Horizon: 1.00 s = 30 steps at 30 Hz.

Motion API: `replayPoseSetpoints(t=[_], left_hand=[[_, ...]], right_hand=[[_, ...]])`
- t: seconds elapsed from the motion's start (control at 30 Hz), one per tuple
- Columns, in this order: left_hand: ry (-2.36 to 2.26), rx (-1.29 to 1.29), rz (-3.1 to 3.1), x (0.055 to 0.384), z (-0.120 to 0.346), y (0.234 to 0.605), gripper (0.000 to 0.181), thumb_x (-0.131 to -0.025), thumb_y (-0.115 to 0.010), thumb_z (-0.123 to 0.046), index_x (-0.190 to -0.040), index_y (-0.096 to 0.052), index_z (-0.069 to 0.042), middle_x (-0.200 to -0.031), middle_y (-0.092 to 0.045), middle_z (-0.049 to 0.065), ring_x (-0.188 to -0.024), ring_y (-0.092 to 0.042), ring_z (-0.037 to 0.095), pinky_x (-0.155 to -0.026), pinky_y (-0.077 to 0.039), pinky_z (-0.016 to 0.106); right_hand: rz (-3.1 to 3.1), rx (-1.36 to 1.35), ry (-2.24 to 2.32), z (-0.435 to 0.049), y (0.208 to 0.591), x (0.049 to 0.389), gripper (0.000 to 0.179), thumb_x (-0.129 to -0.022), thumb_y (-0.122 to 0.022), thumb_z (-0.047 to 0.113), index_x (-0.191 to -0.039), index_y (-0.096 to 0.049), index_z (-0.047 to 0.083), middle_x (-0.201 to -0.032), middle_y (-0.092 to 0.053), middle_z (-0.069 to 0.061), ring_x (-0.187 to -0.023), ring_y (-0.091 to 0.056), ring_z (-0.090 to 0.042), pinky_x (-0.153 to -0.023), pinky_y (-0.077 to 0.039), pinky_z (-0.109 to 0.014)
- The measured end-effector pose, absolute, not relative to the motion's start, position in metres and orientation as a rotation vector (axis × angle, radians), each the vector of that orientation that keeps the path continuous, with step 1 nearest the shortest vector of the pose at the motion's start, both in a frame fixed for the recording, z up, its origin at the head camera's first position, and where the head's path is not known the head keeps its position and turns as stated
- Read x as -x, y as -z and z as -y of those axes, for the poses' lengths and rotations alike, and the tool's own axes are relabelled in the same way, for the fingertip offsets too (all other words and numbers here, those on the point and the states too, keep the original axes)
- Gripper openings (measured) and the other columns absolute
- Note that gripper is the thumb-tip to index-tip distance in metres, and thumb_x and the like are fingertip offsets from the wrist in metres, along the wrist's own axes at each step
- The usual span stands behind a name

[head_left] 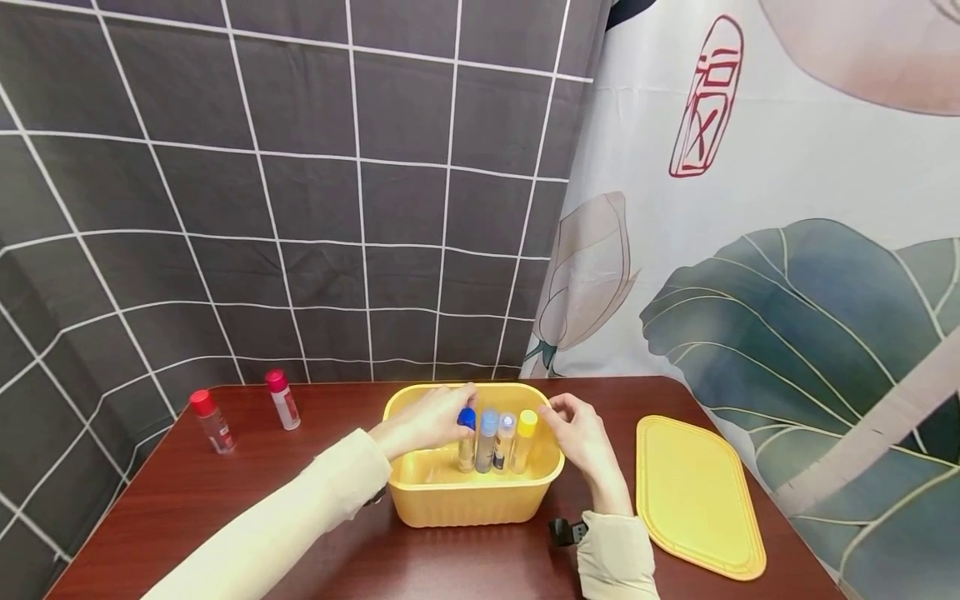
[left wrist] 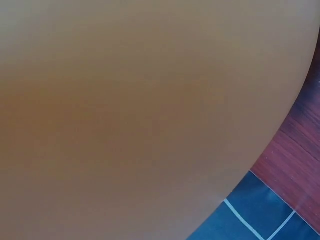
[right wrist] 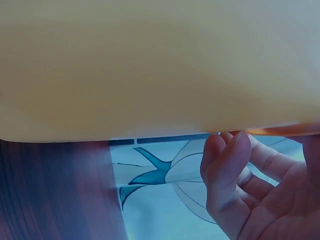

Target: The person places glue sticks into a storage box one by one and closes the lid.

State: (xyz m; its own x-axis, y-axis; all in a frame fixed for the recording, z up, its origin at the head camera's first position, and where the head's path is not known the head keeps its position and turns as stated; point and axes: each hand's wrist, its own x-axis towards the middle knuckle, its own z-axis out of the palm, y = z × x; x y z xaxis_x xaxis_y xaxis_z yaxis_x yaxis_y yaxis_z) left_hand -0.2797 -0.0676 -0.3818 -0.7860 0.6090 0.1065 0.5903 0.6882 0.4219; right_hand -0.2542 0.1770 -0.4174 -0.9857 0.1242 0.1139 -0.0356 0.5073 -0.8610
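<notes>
In the head view a yellow plastic bin (head_left: 471, 505) stands on the table with several clear capped tubes upright inside. My left hand (head_left: 429, 419) reaches over its left side and pinches the blue-capped tube (head_left: 467, 450) near the cap. To the right of that tube stand a light-blue-capped tube (head_left: 486, 443), a pale-lavender-capped tube (head_left: 503, 446) and a yellow-capped tube (head_left: 522, 443) in a row. My right hand (head_left: 581, 433) grips the bin's right rim, fingers bent. The right wrist view has those fingers right at the bin's edge; the bin wall fills most of the left wrist view.
Two red-capped tubes, one clear (head_left: 215, 429) and one with a white body (head_left: 285, 404), stand at the table's back left. A yellow lid (head_left: 701, 496) lies to the right on the dark red wooden table (head_left: 330, 550). Behind hang a grey checked cloth (head_left: 300, 192) and a lotus-printed curtain (head_left: 630, 150).
</notes>
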Motion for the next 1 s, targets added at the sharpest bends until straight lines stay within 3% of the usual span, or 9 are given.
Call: replayPoseSetpoints(t=[0.63, 0.83, 1.0], left_hand=[[-0.694, -1.054, -2.841, 0.2810, 0.0672, 0.3838, 0.027, -0.084, -0.078, -0.017, -0.099, -0.056, -0.014, -0.078, -0.056, -0.006, -0.071, -0.054, 0.012, -0.063, -0.047, 0.025], [-0.672, -0.985, -2.835, 0.2790, 0.0686, 0.3824, 0.045, -0.083, -0.080, -0.026, -0.119, -0.058, -0.012, -0.103, -0.064, 0.001, -0.090, -0.059, 0.016, -0.082, -0.051, 0.033], [-0.710, -0.928, -2.819, 0.2753, 0.0724, 0.3775, 0.060, -0.083, -0.079, -0.031, -0.133, -0.054, -0.008, -0.127, -0.060, 0.009, -0.114, -0.058, 0.024, -0.100, -0.044, 0.041]], right_hand=[[2.598, 0.098, -1.474, -0.1757, 0.4181, 0.2538, 0.019, -0.094, -0.066, 0.021, -0.102, -0.066, 0.004, -0.075, -0.053, -0.007, -0.070, -0.052, -0.021, -0.059, -0.045, -0.028], [2.602, 0.099, -1.483, -0.1758, 0.4188, 0.2534, 0.020, -0.094, -0.066, 0.022, -0.102, -0.066, 0.004, -0.077, -0.054, -0.008, -0.071, -0.053, -0.021, -0.060, -0.046, -0.028], [2.599, 0.102, -1.475, -0.1760, 0.4175, 0.2533, 0.020, -0.094, -0.065, 0.021, -0.103, -0.065, 0.003, -0.077, -0.054, -0.008, -0.071, -0.053, -0.022, -0.060, -0.046, -0.028]])
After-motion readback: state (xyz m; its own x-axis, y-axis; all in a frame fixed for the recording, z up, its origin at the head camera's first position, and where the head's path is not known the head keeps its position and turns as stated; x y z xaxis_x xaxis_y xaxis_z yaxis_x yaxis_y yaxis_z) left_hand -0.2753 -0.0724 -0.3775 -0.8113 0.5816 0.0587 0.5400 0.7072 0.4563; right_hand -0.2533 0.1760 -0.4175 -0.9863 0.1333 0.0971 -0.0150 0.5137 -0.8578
